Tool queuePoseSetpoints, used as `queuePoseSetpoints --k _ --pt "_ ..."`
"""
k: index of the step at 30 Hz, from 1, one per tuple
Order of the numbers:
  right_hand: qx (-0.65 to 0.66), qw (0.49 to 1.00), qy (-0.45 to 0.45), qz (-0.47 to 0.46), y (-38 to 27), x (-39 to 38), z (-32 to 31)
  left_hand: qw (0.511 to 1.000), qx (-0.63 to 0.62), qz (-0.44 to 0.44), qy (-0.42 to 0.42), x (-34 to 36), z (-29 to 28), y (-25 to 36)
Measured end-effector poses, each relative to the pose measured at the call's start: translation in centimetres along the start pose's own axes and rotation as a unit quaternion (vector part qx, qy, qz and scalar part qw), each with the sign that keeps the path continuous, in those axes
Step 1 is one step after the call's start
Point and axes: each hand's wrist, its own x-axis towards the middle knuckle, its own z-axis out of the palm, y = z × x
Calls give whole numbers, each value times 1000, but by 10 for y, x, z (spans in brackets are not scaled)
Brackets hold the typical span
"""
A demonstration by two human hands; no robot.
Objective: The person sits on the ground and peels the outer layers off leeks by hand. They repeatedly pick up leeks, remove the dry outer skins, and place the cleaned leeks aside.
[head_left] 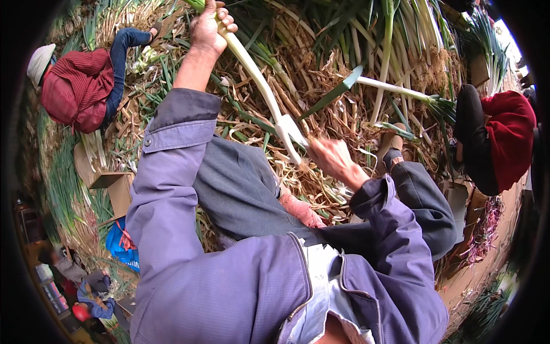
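Observation:
My left hand [211,27] is raised and closed around the upper stalk of a long white-stemmed green onion [255,77]. The stalk runs down and to the right to my right hand [333,160], which pinches the loose outer skin at the root end, near the white bulb [288,131]. Both arms wear purple jacket sleeves [172,172]. My grey-trousered knee [240,189] sits under the stalk. Below the onion lies a heap of dry straw-coloured peelings [321,103].
More green onions [395,86] lie in piles across the top. A person in a red striped top [80,86] sits at the upper left, another in a red hat [507,137] at the right. Cardboard boxes [112,186] stand at the left.

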Motion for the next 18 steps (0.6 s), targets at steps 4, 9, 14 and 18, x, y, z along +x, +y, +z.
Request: queuePoseSetpoints --k 4,9,14,18 --pt "-46 973 -212 76 35 -109 47 995 23 46 84 1 -13 18" --pt "-149 861 -474 113 83 -227 87 984 -14 57 167 -14 -2 47" --pt "-133 827 -450 311 86 -179 47 973 -26 72 217 -18 -45 66" --pt "-22 968 49 245 46 -38 -21 963 -17 64 261 -9 -59 62"
